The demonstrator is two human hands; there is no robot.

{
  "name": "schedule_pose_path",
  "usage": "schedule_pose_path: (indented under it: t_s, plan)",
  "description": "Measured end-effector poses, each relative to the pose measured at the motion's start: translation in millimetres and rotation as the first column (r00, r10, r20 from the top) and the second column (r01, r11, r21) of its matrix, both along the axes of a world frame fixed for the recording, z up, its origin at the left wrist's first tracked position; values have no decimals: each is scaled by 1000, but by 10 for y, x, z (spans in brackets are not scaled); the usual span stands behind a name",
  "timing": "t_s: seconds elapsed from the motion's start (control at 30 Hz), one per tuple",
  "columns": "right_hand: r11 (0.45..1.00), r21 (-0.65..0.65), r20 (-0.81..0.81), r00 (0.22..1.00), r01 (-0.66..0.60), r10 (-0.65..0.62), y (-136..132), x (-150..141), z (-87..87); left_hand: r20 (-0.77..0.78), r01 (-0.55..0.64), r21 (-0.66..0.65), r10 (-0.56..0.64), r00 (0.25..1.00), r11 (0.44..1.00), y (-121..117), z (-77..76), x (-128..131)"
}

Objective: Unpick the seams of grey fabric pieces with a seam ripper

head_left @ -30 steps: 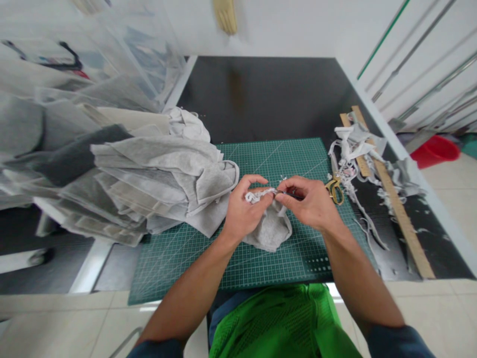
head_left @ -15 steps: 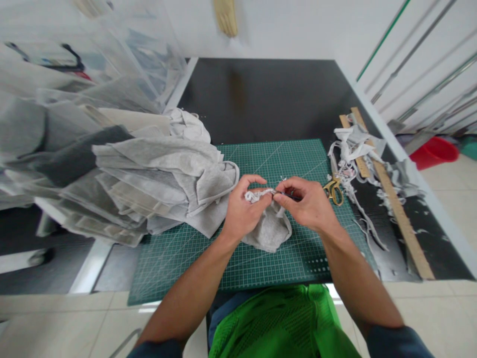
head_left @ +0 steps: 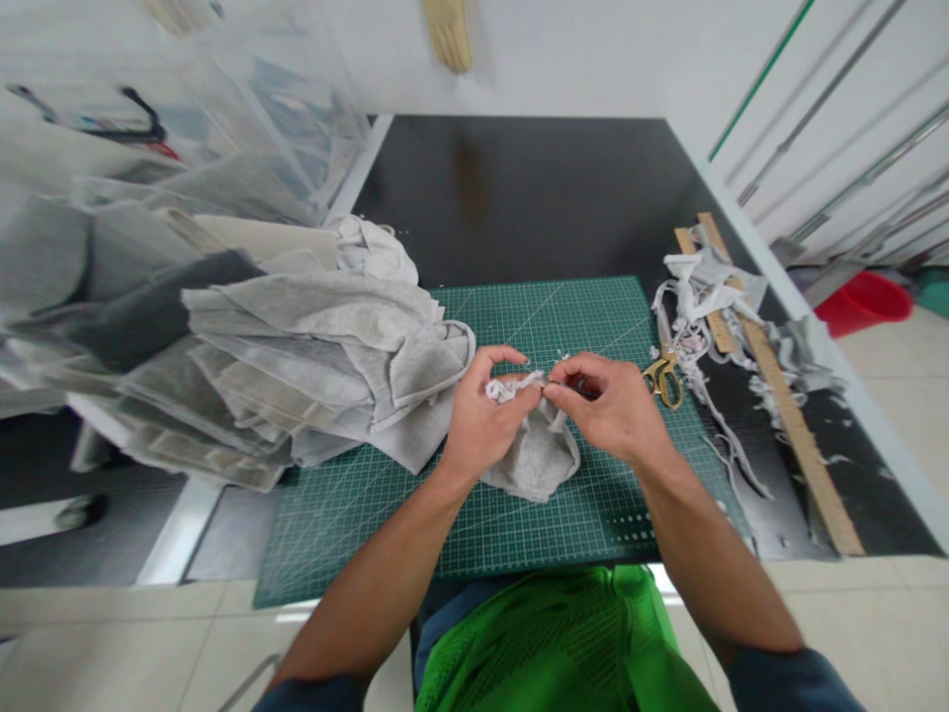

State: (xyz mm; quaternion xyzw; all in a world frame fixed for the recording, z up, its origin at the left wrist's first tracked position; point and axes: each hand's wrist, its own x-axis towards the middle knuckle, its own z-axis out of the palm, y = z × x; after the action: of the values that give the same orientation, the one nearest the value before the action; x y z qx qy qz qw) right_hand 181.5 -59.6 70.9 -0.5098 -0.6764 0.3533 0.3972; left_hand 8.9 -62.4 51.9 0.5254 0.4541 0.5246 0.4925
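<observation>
Over the green cutting mat, my left hand point(head_left: 489, 410) is closed on a piece of light grey knit fabric point(head_left: 538, 463), thumb and fingers gripping its bunched, curled white edge. The rest of the cloth hangs below onto the mat. My right hand point(head_left: 604, 400) pinches a small dark tool point(head_left: 588, 388) at that same edge, its fingertips close to my left thumb. Most of the tool is hidden by the fingers, so its kind is unclear.
Stacked grey fabric pieces point(head_left: 318, 336) cover the left side, overlapping the cutting mat point(head_left: 578, 539). To the right lie gold-handled scissors point(head_left: 663, 381), white fabric scraps point(head_left: 697, 297) and a wooden ruler point(head_left: 801, 425). A red bucket point(head_left: 864, 304) stands on the floor beyond the table.
Both hands stay in almost the same place on the fabric edge. The right fingers have shifted very slightly, and less of the dark tool shows.
</observation>
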Motion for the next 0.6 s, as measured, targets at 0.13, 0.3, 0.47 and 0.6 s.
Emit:
schedule_pose_path:
  t_s: [0.13, 0.3, 0.47, 0.6]
  plan:
    - [1000, -14, -2, 1000, -23, 23, 7, 11, -6, 16, -2, -21, 2, 1000, 1000, 11, 2, -1]
    - [999, -12, 10, 999, -44, 44, 9, 25, 2, 16, 25, -31, -25, 1000, 999, 19, 11, -4]
    - [999, -1, 37, 999, -35, 35, 15, 35, 0, 3, 55, -32, -55, 998, 998, 19, 7, -7]
    - [1000, -6, 18, 999, -28, 28, 12, 27, -1, 11, 55, -55, -55, 998, 997, 21, 14, -11]
